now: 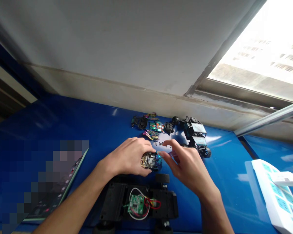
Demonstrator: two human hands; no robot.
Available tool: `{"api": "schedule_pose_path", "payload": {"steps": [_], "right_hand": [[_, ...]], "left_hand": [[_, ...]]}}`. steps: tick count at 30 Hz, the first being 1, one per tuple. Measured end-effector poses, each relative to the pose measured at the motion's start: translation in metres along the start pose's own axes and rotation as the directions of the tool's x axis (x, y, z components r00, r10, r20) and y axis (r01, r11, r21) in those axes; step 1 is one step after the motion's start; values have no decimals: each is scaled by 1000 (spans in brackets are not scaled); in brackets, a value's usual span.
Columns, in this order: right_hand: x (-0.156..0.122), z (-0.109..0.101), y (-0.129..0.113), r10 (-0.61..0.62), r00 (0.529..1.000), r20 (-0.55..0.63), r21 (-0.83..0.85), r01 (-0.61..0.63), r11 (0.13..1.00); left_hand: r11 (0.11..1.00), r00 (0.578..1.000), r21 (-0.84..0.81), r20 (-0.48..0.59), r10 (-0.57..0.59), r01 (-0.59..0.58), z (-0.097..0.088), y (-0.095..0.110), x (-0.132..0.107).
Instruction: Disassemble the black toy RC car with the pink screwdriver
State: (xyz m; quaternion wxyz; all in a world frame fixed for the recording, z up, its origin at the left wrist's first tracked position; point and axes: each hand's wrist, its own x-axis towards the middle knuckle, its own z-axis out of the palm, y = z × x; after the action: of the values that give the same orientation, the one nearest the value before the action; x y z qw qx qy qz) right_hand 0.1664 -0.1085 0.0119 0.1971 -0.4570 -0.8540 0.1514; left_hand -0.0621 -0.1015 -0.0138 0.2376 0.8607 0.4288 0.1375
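My left hand [128, 156] is closed round a small motor and gear part [151, 161] with a metal face and blue casing, held just above the blue table [63, 120]. My right hand [185, 162] reaches in from the right, its thumb and fingers pinched at the part's right side; what it pinches is too small to name. Below both hands lies an opened black toy car chassis [114, 203] with a green circuit board [136, 205] and red and white wires. Tiny screws [164, 143] lie on the table just beyond my fingers.
Further back sit several loose toy car pieces [152, 126] in black, green and purple, and a black toy truck [195, 135] to their right. A white power strip [275, 191] lies at the right edge. A blurred dark board [61, 182] lies at the left. A wall and window ledge run behind.
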Motion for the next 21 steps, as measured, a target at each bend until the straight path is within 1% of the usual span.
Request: {"api": "schedule_pose_path", "payload": {"steps": [2, 5, 8, 11, 14, 16, 21], "right_hand": [[1, 1, 2, -4, 1000, -1, -1, 4, 1000], [-4, -2, 3, -27, 997, 67, 79, 21, 997], [-10, -6, 3, -65, 993, 100, 94, 56, 994], [-8, -5, 2, -67, 996, 58, 71, 63, 996], [-3, -2, 3, -36, 999, 18, -2, 36, 999], [-1, 0, 5, -31, 999, 18, -24, 32, 999], [-4, 0, 8, -84, 995, 59, 97, 78, 992]], "left_hand": [[1000, 1000, 3, -1, 3, -3, 0, 0, 0], [1000, 1000, 1, -2, 13, -13, 1, 0, 0], [1000, 1000, 4, 3, 16, -16, 1, 0, -1], [1000, 1000, 2, 2, 10, -10, 1, -1, -1], [1000, 1000, -4, 9, 13, -13, 1, -1, -1], [1000, 1000, -7, 8, 12, -12, 2, -1, -1], [1000, 1000, -28, 4, 13, -13, 2, -1, 0]]}}
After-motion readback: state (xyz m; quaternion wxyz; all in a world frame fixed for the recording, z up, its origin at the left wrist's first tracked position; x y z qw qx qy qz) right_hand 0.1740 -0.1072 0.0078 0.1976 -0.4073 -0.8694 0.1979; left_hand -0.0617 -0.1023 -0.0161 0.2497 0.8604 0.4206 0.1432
